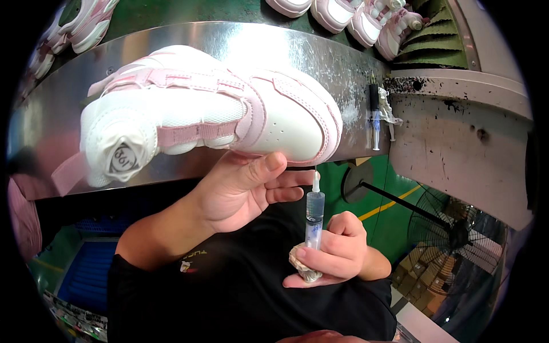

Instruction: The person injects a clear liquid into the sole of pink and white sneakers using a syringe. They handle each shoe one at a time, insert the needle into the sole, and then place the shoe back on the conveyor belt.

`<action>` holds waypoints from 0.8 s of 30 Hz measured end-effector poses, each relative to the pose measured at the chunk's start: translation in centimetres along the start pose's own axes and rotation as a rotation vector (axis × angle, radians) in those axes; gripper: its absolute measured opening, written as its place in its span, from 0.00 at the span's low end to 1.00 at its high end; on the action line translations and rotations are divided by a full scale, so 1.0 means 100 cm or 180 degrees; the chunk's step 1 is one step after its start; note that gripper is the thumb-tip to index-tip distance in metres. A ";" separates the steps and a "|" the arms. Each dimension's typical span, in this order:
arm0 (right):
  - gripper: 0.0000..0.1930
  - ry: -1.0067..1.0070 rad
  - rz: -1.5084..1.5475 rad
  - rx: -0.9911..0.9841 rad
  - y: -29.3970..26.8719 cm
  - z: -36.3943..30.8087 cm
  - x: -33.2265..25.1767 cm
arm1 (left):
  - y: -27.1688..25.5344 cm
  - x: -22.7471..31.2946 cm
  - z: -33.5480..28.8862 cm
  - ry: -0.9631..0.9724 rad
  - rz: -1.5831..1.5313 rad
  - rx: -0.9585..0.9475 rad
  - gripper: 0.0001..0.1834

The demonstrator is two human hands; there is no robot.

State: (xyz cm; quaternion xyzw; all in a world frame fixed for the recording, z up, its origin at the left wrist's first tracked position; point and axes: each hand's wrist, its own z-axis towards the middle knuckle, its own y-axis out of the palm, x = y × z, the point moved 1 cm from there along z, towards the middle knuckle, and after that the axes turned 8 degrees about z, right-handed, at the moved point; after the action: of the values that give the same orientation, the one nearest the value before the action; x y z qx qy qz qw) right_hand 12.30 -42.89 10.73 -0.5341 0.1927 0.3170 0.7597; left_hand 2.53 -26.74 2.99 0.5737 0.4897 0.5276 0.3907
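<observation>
A white and pink sneaker [289, 117] lies on its side in front of me, toe to the right, with a round emblem dial at its left end. My left hand [246, 186] grips it from below, the thumb along its lower edge near the toe. My right hand [343, 248] is closed around an upright syringe [314, 208] with clear liquid in its barrel. Whitish wrapping covers the plunger end, where my thumb lies beneath. The syringe's thin tip points up at the sneaker's edge by the toe; whether it touches, I cannot tell.
Behind the sneaker runs a shiny metal ledge [354, 63], with a green belt [189, 11] beyond it. More pink and white shoes [331, 14] stand on the belt. Another syringe [376, 123] rests at the ledge's right end. A black fan [454, 231] stands at lower right.
</observation>
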 end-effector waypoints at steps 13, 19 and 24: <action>0.31 0.0489 -0.0006 0.0838 0.005 -0.008 0.092 | -0.019 0.031 -0.143 0.0312 0.0592 0.1740 0.46; 0.29 0.0679 0.0078 0.1076 0.019 0.007 0.128 | -0.038 0.101 -0.121 0.0958 0.2359 0.2142 0.40; 0.27 0.0797 -0.0126 0.1076 0.015 0.008 0.130 | -0.048 0.197 0.050 0.0972 0.3109 0.1528 0.20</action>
State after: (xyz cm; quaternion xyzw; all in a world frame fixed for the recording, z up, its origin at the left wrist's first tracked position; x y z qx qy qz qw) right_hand 20.64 -38.21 1.81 -0.4379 0.3255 0.1963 0.8147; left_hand 6.00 -6.12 2.05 0.7236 0.3246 0.5980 -0.1157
